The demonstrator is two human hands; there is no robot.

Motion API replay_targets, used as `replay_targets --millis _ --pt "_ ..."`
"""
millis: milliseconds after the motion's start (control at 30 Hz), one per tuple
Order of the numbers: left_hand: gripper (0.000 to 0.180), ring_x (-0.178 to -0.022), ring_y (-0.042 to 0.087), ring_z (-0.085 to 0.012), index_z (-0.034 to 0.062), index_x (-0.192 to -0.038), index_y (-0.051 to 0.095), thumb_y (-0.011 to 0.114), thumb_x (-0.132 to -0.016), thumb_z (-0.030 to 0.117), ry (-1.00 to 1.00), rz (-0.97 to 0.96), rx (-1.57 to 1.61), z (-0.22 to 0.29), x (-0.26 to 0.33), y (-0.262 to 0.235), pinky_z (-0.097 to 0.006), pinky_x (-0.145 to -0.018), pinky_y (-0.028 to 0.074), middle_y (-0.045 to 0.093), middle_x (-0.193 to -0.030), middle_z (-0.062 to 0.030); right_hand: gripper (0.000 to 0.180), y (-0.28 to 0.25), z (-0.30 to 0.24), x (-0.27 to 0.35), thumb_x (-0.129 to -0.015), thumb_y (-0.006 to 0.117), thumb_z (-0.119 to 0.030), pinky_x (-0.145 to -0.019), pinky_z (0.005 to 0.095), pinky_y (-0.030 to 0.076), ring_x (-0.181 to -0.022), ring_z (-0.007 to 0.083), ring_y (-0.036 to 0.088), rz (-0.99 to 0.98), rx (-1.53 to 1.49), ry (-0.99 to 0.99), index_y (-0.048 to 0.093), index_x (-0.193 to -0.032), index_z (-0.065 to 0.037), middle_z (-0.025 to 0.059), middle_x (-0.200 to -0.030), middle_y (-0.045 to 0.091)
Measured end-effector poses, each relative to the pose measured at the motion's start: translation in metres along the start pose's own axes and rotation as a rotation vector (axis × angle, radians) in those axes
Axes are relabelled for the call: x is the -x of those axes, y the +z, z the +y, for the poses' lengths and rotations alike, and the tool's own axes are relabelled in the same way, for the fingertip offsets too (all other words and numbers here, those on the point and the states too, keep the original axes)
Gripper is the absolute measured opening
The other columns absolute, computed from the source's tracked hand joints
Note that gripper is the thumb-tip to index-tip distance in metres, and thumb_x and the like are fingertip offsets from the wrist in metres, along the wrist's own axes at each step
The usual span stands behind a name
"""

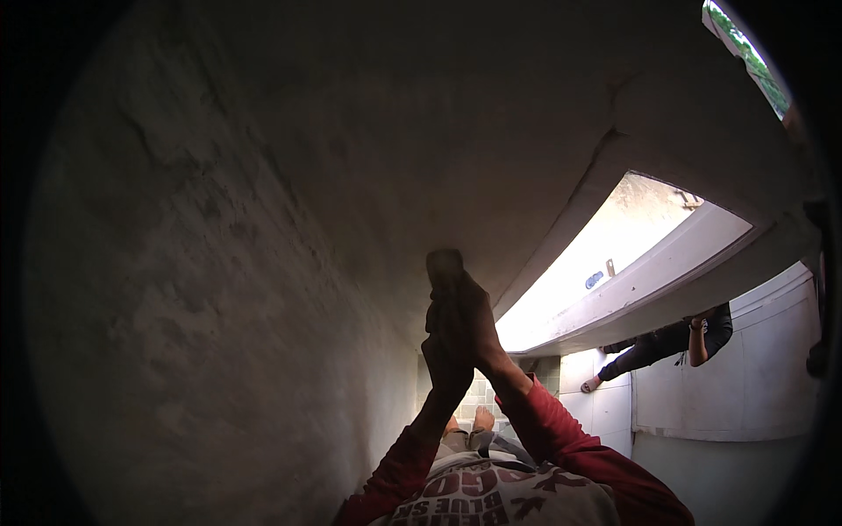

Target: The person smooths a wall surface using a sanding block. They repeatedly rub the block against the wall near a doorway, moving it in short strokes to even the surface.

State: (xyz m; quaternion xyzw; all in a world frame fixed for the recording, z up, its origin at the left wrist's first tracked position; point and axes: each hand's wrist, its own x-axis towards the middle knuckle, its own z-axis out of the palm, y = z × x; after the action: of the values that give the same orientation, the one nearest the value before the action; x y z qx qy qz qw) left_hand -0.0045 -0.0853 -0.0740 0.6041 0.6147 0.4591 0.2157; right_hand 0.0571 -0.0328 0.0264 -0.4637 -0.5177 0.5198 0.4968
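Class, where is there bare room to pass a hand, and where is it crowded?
A hand could probably pass along the left wall, beside the left sleeve, or across the front wall, between the left wall and the bright opening. Crowding shows where the left hand and right hand meet, and around the feet.

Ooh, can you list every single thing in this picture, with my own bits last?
Left wall: one, grey, left side
Wall ahead: one, dark grey, top middle
Opening: one, bright white, right of centre
Ledge: one, whitish, along the opening
Small thing: one, blue, near the ledge, unclear
Greenery: one patch, green, top right
Other person: one, dark clothes, right
Floor tiles: many, greenish-grey and white, below
Blocky thing: one, dark brownish, atop the hands, too dim to identify
Shirt: one, pale with dark print, bottom
Sleeves: two, red, bottom
Bare foot: one clearly, shadowy, below
Left hand: one, shadowed, centre
Right hand: one, shadowed, beside it
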Motion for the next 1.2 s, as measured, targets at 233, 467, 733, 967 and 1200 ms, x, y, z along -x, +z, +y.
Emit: replay_targets --millis 233,467,733,967,1200 --pt "0.024 -0.086 0.074 -0.0359 -0.0006 -0.106 0.068 0.075 -0.088 0.012 -0.022 0.0 0.006 -0.001 -0.005 -0.003 -0.043 -0.073 0.057 0.073 -0.089 -0.0192 0.02 0.004 -0.001 -0.003 -0.104 0.064 -0.019 -0.053 0.0295 0.05 -0.059 0.0102 0.057 0.025 -0.195 0.06 0.059 -0.107 0.0 0.0023 -0.077 0.059" --pt "0.017 -0.075 0.071 -0.0308 -0.001 -0.097 0.067 0.075 -0.088 0.012 0.169 0.109 -0.016 -0.001 -0.012 -0.001 -0.041 -0.065 0.055 0.07 -0.081 -0.0189 0.029 0.004 -0.002 -0.005 -0.11 0.055 -0.029 -0.051 0.0309 0.049 -0.06 0.0119 0.061 0.003 -0.209 0.134 0.056 -0.111 0.0 0.0037 -0.083 0.058" --pt "0.026 -0.088 0.074 -0.0301 -0.0012 -0.107 0.068 0.076 -0.086 0.012 -0.044 -0.025 0.042 0.003 -0.01 -0.004 -0.039 -0.073 0.056 0.073 -0.094 -0.02 0.025 0.004 -0.011 -0.006 -0.108 0.057 -0.025 -0.052 0.0297 0.049 -0.061 0.0105 0.059 0.011 -0.227 0.197 0.058 -0.111 -0.001 0.0031 -0.083 0.058" --pt "0.039 -0.095 0.074 -0.0331 -0.0007 -0.123 0.062 0.074 -0.089 0.014 0.019 -0.006 0.025 0.002 -0.01 -0.01 -0.042 -0.079 0.057 0.074 -0.103 -0.021 0.023 0.007 -0.015 -0.006 -0.106 0.06 -0.02 -0.054 0.0284 0.05 -0.062 0.0084 0.058 -0.004 -0.237 0.074 0.061 -0.109 0.003 0.0027 -0.08 0.061" --pt "0.035 -0.094 0.074 -0.0332 -0.0018 -0.117 0.065 0.075 -0.088 0.014 0.034 0.078 -0.054 0.004 -0.009 -0.013 -0.041 -0.078 0.057 0.074 -0.1 -0.0212 0.026 0.011 -0.018 -0.004 -0.106 0.06 -0.024 -0.054 0.0287 0.051 -0.063 0.0087 0.059 -0.061 -0.236 -0.128 0.061 -0.116 0.0 0.0033 -0.086 0.062"
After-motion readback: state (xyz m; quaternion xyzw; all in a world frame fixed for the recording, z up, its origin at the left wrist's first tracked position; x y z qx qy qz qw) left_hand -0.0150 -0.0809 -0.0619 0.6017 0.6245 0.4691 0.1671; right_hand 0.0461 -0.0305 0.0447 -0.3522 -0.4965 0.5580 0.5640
